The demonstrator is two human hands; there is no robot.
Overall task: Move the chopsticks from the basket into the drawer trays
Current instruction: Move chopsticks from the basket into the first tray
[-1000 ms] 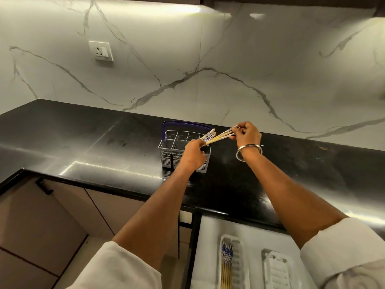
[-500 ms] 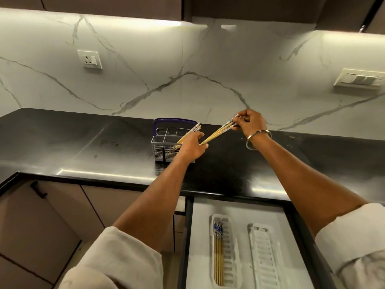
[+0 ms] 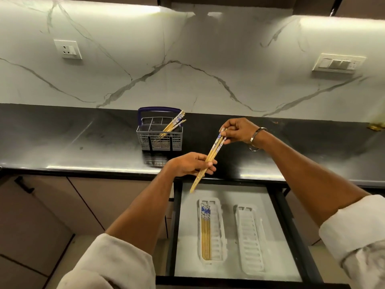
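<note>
While a bundle is in the air, the job looks roughly half done.
Basket (image 3: 160, 136): on the black counter (image 3: 62, 142), a few chopsticks (image 3: 174, 124) lean in it, yet to go.
Left hand (image 3: 187, 164): fingers curled round the lower part of the held chopsticks (image 3: 210, 156).
Right hand (image 3: 237, 131): pinches their patterned tops.
Left tray (image 3: 221, 226): in the open drawer (image 3: 277, 215), holds a row already.
Right tray (image 3: 251, 236): bare.
Around: wall socket (image 3: 68, 49), switch plate (image 3: 338, 63); nothing blocks the drawer.
</note>
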